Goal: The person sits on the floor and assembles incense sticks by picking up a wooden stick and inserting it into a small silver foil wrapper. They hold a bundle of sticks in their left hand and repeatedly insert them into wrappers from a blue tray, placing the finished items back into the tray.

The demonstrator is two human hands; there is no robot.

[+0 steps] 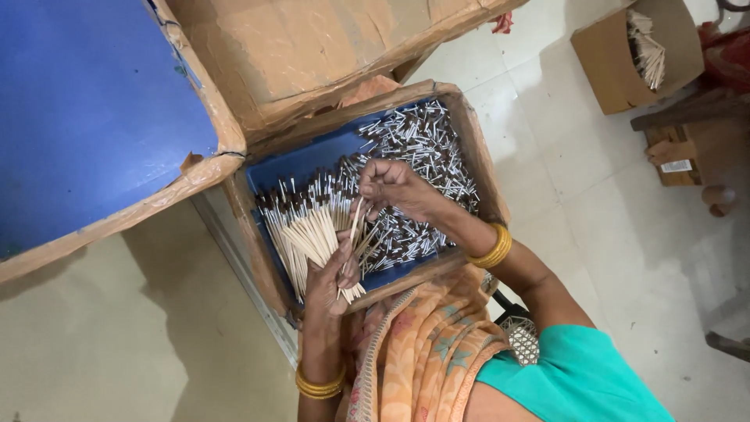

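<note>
Now the left hand (332,275) grips a bunch of sticks (301,234) while the right hand (391,186) fingers pinch one stick (355,223) over the box (476,148).

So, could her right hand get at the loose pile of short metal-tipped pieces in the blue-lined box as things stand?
Probably yes. The right hand hovers directly over the loose pieces in the open box, nothing covering them; its fingers are pinching one thin stick, though.

Pale tiled floor (594,195) (daylit), wooden furniture (687,133) at right.
</note>
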